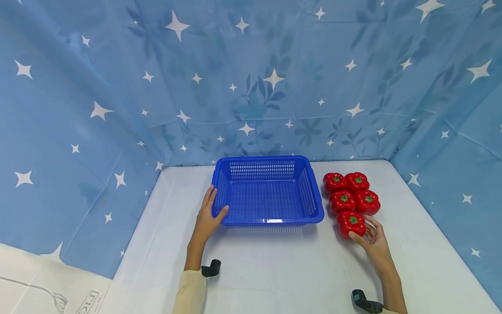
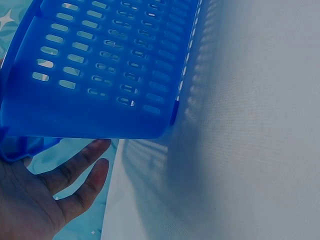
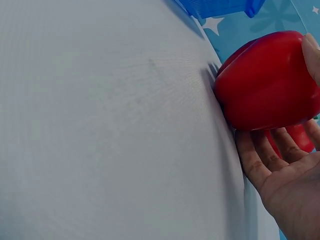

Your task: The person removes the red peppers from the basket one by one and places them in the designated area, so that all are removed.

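Note:
A blue plastic basket (image 1: 266, 221) with slotted walls stands on the white table. My left hand (image 1: 206, 221) holds its near left corner, thumb over the rim and fingers along the outer side. In the left wrist view, two fingers (image 2: 80, 197) extend below the slotted wall. To the right of the basket, my right hand (image 1: 375, 244) grips the nearest red bell pepper (image 1: 347, 224), with the thumb on its near side and fingers at its right. In the right wrist view, that pepper (image 3: 270, 82) sits low at the tabletop between thumb and fingers.
Several more red bell peppers (image 1: 342, 202) lie close together behind the gripped one, right of the basket. A blue star-patterned cloth (image 1: 255, 100) hangs behind and beside the white table (image 1: 274, 270). Black wrist cameras (image 1: 211, 267) are on both wrists.

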Action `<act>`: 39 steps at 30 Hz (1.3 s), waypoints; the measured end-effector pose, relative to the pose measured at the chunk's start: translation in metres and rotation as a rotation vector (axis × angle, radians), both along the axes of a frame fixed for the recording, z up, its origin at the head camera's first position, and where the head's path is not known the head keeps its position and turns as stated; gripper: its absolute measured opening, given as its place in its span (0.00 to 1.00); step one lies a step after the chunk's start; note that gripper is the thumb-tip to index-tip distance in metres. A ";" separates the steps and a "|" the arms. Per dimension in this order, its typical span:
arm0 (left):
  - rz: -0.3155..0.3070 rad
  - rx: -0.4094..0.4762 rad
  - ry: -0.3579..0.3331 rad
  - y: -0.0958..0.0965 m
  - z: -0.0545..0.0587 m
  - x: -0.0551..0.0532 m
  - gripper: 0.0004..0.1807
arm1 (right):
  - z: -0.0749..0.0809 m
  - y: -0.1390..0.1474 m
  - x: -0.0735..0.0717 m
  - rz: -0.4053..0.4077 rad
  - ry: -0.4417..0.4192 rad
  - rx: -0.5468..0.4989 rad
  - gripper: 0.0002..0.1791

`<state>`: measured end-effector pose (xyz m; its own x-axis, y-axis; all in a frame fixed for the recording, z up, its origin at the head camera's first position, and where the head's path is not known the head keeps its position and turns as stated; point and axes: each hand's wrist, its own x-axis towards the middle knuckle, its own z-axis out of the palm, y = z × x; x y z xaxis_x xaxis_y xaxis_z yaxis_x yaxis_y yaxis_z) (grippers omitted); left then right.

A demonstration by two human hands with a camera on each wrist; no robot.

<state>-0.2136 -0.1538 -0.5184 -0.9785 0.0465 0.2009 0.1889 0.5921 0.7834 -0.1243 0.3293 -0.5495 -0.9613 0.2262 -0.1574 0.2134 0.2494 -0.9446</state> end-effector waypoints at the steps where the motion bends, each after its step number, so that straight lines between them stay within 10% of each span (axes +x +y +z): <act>1: 0.001 -0.001 -0.001 0.000 0.000 0.000 0.44 | 0.000 0.000 0.000 -0.003 -0.004 0.001 0.42; 25: 0.013 -0.028 0.008 -0.005 -0.002 -0.002 0.44 | -0.002 0.003 -0.002 -0.047 -0.007 0.061 0.45; 39: 0.022 -0.087 -0.043 0.001 -0.002 -0.003 0.43 | -0.004 0.002 0.002 -0.272 0.074 -0.158 0.31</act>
<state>-0.2166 -0.1524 -0.5206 -0.9871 0.0408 0.1549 0.1428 0.6622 0.7356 -0.1220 0.3310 -0.5536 -0.8792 0.4545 -0.1428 0.1813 0.0421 -0.9825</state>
